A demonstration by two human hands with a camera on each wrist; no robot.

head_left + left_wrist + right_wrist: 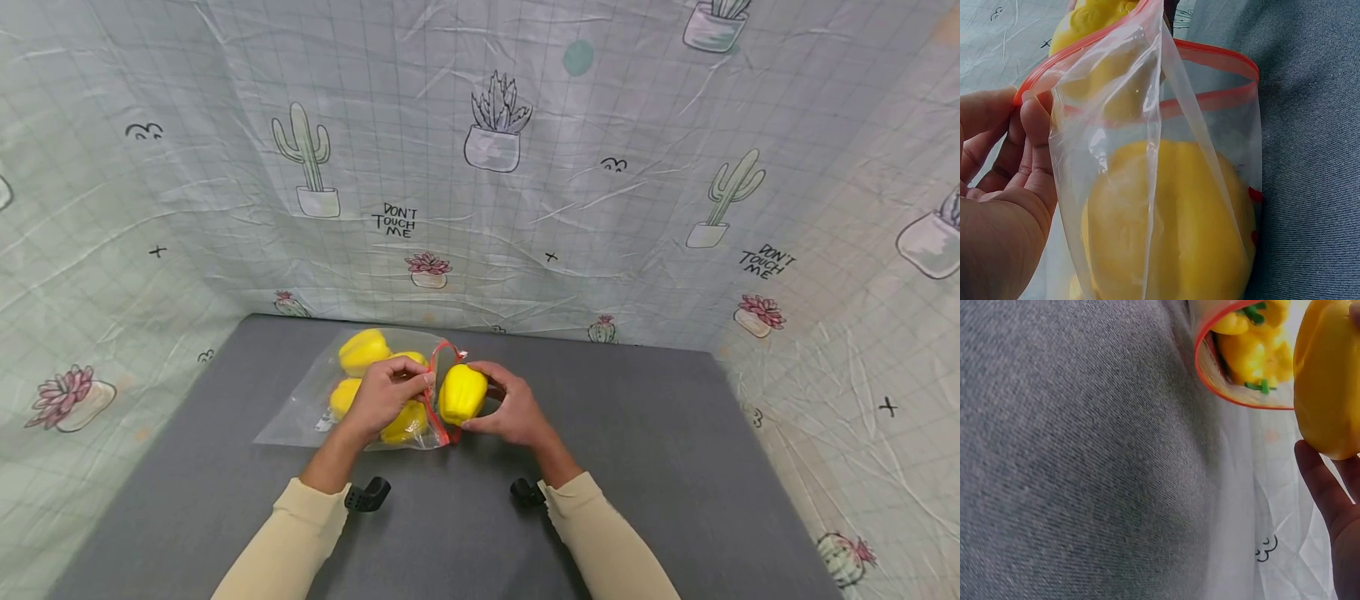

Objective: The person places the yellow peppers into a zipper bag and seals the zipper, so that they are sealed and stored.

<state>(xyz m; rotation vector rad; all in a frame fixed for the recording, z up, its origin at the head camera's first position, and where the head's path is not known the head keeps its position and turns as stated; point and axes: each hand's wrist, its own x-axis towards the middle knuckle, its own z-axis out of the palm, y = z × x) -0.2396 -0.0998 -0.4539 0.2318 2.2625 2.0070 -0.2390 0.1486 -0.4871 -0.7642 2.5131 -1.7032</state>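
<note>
A clear zip bag (300,421) with a red zip edge lies on the grey table, its mouth facing right. Inside it are several yellow bell peppers (363,352), and green stems show through the mouth in the right wrist view. My left hand (381,398) pinches the red zip edge (1041,74) between thumb and fingers, and the mouth stands apart. Just outside the mouth, my right hand (519,410) grips another yellow bell pepper (462,394), thumb on the near side and fingers on the far side. The right wrist view cuts off part of this pepper (1329,381).
The grey table (630,450) stretches out around the bag and both arms. Behind it and at the sides hangs a pale cloth (555,208) printed with cacti. Each wrist carries a small black camera (367,495).
</note>
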